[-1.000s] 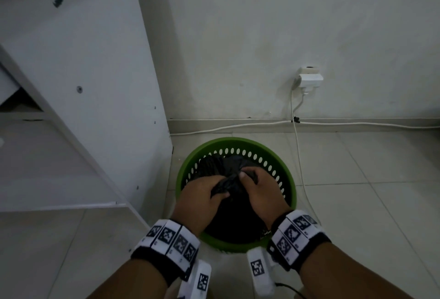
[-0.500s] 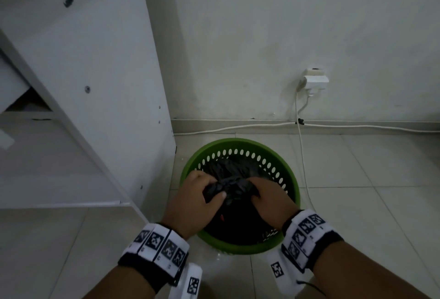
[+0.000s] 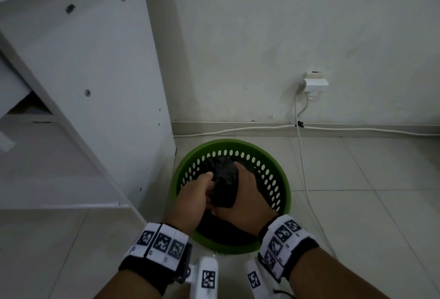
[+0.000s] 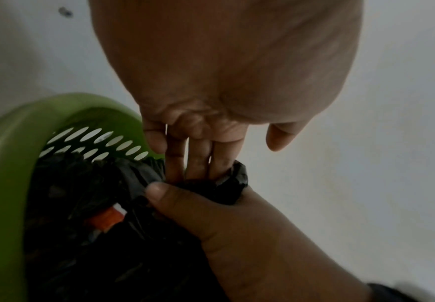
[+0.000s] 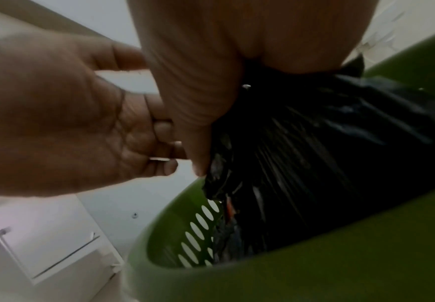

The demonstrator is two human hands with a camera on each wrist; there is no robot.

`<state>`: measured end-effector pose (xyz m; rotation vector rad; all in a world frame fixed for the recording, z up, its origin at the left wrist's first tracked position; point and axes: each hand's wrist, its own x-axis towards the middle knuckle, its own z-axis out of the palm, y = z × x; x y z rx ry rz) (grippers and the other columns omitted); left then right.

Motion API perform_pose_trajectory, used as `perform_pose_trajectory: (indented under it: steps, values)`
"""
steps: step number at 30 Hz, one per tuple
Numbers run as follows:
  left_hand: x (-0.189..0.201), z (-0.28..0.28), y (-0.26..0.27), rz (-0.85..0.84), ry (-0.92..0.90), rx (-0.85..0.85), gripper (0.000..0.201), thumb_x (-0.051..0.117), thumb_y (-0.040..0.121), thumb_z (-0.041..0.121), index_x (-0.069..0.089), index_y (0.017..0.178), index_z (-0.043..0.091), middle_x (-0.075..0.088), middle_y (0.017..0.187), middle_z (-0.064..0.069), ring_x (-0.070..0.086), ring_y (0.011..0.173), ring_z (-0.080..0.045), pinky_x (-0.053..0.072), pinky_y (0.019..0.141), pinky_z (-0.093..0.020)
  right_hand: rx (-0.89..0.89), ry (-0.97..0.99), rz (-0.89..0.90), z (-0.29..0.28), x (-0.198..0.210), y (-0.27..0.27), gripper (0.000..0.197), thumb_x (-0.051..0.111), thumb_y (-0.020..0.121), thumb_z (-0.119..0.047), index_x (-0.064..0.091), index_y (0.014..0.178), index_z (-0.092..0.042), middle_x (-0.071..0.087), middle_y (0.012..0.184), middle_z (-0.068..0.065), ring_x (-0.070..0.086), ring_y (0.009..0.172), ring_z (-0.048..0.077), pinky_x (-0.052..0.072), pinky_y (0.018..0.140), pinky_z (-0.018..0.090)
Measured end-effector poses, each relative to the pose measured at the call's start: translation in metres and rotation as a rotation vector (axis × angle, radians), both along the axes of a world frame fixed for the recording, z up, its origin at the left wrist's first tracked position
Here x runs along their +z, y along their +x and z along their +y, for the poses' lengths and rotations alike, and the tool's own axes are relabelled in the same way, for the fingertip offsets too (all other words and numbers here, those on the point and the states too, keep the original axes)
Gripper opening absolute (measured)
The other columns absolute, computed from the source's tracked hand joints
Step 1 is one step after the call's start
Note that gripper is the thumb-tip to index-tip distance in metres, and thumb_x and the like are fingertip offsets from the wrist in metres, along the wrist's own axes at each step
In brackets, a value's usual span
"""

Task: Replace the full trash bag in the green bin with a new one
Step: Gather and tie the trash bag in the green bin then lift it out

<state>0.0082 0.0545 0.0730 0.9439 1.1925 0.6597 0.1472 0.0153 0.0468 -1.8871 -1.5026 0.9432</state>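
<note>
A round green bin (image 3: pixel 284 179) with a perforated wall stands on the tiled floor against the wall. Inside it sits a full black trash bag (image 3: pixel 223 176), its top gathered into a bunch. My left hand (image 3: pixel 197 194) and right hand (image 3: pixel 247 200) meet over the bin and both grip that bunch. In the left wrist view my left hand (image 4: pixel 205 155) pushes its fingers into the bag (image 4: pixel 94 255) neck, which the right thumb clamps. An orange scrap (image 4: pixel 105 219) shows inside the bag. In the right wrist view my right hand (image 5: pixel 198 102) squeezes the bag (image 5: pixel 314 163) above the bin (image 5: pixel 288 275).
A white cabinet (image 3: pixel 95 84) stands tight against the bin's left side. A wall socket with a plug (image 3: pixel 314 82) is at the back right. Its white cable (image 3: pixel 307 179) runs down the floor just right of the bin. Open tiled floor (image 3: pixel 381 203) lies to the right.
My two hands have drawn together, bunching the bag's top tighter and higher between them. The left hand has slid right onto the bunch.
</note>
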Motion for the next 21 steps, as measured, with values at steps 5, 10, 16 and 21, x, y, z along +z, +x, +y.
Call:
perform_pose_trajectory:
  steps: [5,10,16,21]
  values:
    - [-0.002,0.0,-0.009,0.244,0.231,-0.278,0.048,0.047,0.096,0.054,0.074,0.074,0.022,0.077,0.084,-0.003,0.071,0.086,-0.02,0.053,0.087,-0.039,-0.005,-0.011,-0.106,0.013,0.0,-0.007,0.087,0.079,0.076,-0.035,0.027,0.146,-0.032,0.041,0.138,0.01,0.058,0.116,0.032,0.05,0.101,0.041]
    - [-0.013,-0.014,-0.023,0.578,0.817,-0.197,0.057,0.034,0.093,0.058,0.068,0.069,0.018,0.062,0.08,0.008,0.059,0.074,-0.006,0.051,0.071,-0.031,0.057,-0.02,-0.239,0.025,-0.004,-0.001,0.046,0.062,0.087,-0.041,0.046,0.127,-0.023,0.063,0.119,0.011,0.062,0.105,0.031,0.053,0.091,0.041]
    - [-0.04,-0.04,-0.057,0.742,0.475,-0.182,0.084,0.062,0.072,0.073,0.031,0.142,0.037,0.047,0.125,-0.001,0.047,0.12,-0.022,0.048,0.099,-0.041,0.029,-0.036,-0.24,0.022,-0.006,0.013,0.045,0.065,0.09,-0.038,0.045,0.125,-0.017,0.068,0.116,0.008,0.066,0.102,0.029,0.056,0.088,0.04]
    - [-0.049,-0.051,-0.061,0.422,0.388,-0.301,0.129,0.097,0.041,0.054,0.02,0.144,0.04,0.05,0.131,0.025,0.052,0.12,0.005,0.042,0.085,0.001,-0.109,-0.062,-0.077,0.02,-0.006,0.01,0.044,0.062,0.094,-0.037,0.046,0.127,-0.012,0.064,0.119,0.008,0.063,0.106,0.027,0.047,0.082,0.029]
